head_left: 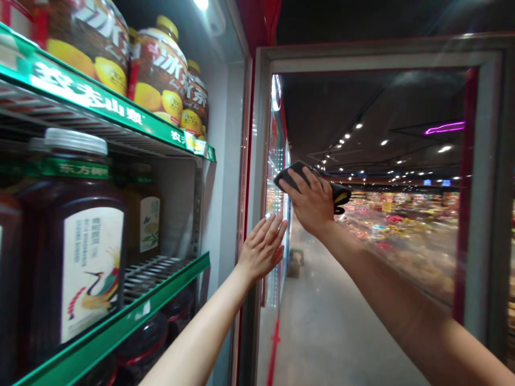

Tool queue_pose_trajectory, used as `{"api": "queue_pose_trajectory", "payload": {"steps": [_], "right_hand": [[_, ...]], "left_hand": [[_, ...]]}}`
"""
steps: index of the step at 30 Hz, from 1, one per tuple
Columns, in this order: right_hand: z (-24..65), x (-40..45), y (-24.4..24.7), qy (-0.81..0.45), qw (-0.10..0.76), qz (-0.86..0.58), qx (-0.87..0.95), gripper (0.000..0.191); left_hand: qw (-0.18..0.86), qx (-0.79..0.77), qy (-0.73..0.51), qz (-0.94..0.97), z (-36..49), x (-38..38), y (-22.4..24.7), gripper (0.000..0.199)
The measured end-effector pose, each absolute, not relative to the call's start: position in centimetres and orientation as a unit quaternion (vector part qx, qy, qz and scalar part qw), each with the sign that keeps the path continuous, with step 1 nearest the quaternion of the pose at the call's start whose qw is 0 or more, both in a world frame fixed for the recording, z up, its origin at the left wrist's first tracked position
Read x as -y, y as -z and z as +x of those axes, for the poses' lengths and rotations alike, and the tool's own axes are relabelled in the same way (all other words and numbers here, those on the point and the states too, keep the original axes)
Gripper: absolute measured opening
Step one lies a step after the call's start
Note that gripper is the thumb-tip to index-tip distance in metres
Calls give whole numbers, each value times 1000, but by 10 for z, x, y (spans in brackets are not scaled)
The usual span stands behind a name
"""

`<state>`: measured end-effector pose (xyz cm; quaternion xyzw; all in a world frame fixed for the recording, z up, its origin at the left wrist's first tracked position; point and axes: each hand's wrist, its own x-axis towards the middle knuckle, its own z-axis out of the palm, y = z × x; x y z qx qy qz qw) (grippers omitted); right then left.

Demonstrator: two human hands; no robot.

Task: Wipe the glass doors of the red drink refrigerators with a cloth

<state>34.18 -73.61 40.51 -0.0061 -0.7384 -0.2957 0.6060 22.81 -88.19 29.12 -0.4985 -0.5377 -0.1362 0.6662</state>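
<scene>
My right hand [311,201] presses a dark grey cloth [290,174] to the glass pane of the opened cooler door. The cloth is bunched under the palm and fingers, and a folded end sticks out on the right. Lower and to the left, my left hand [263,247] is held flat with its fingers stretched out, at the hinge-side door frame [263,134]. It holds nothing, and I cannot tell whether it touches the frame or glass. Beyond the see-through pane lie the store aisle and blurred displays.
On the left are cooler shelves with a green price rail [120,110]. Yellow-capped iced tea bottles [159,75] stand above, and a large dark bottle [92,241] with a crane label below. The metal door frame [485,187] bounds the right. Grey floor [322,321] shows through the glass.
</scene>
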Motion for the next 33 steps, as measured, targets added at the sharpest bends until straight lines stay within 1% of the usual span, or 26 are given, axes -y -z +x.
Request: {"api": "queue_pose_trajectory", "payload": {"steps": [3, 5, 7, 11, 14, 17, 21, 24, 29, 31, 33], "right_hand": [[348, 735, -386, 333, 574, 65, 745, 42], [354, 729, -387, 337, 580, 62, 739, 41], [354, 727, -404, 316, 609, 24, 727, 41], [327, 744, -458, 241, 669, -38, 702, 46], [303, 765, -477, 210, 674, -33, 707, 48], [297, 774, -461, 225, 647, 1, 729, 48], [317, 761, -424, 301, 591, 76, 744, 41], [331, 750, -428, 342, 547, 112, 756, 38], [322, 756, -465, 281, 603, 24, 746, 40], [318, 760, -458, 280, 604, 36, 745, 39], [321, 760, -437, 293, 590, 74, 749, 36]], "left_hand": [[667, 536, 145, -497, 227, 882, -289, 65], [667, 536, 151, -495, 226, 881, -288, 64], [667, 538, 152, -493, 226, 881, -286, 63], [670, 540, 149, -488, 226, 881, -286, 62], [670, 543, 144, -486, 227, 883, -286, 62], [669, 547, 141, -482, 227, 884, -284, 62], [668, 551, 147, -479, 226, 883, -281, 63], [666, 548, 154, -481, 226, 883, -281, 63], [662, 541, 161, -494, 226, 884, -282, 60], [657, 541, 164, -499, 226, 886, -281, 59], [649, 546, 163, -503, 225, 889, -278, 59]]}}
